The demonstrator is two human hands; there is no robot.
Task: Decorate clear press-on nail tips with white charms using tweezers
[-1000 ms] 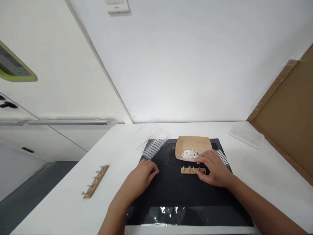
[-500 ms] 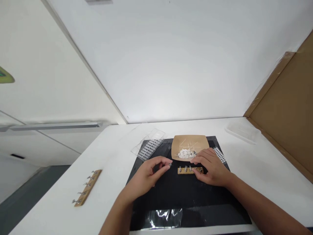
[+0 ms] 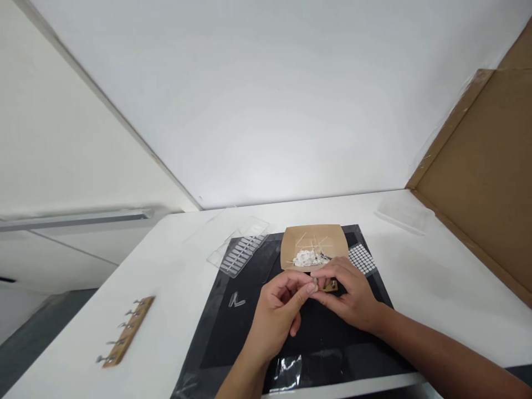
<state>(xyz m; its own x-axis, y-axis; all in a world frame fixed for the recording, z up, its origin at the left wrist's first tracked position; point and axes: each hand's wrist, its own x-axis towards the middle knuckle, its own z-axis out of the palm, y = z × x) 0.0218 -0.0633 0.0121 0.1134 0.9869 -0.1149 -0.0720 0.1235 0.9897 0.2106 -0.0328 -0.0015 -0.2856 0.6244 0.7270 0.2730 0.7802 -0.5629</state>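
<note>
My left hand [image 3: 282,307] is closed, its thumb and forefinger pinching a small grey piece [image 3: 315,281] whose kind I cannot make out. Fingertips of my right hand [image 3: 347,291] meet it from the other side, also closed in a pinch. Just behind the fingers, a short wooden strip [image 3: 331,286] with small metal pegs lies on the black mat [image 3: 307,332], mostly hidden by the hands. Beyond it stands a brown paper tray [image 3: 344,241] holding a crumpled white heap [image 3: 305,257] and several thin sticks.
A clear case of nail-shaped pieces [image 3: 245,252] lies at the mat's back left, a sheet of white dots [image 3: 362,258] at its right. Two clear slivers [image 3: 236,300] rest left of my hand. Another pegged strip [image 3: 129,331] and a clear lid [image 3: 401,215] are on the white table.
My left hand has moved right with the small grey piece, and its fingertips now meet those of my right hand in front of the strip. The view has shifted slightly.
</note>
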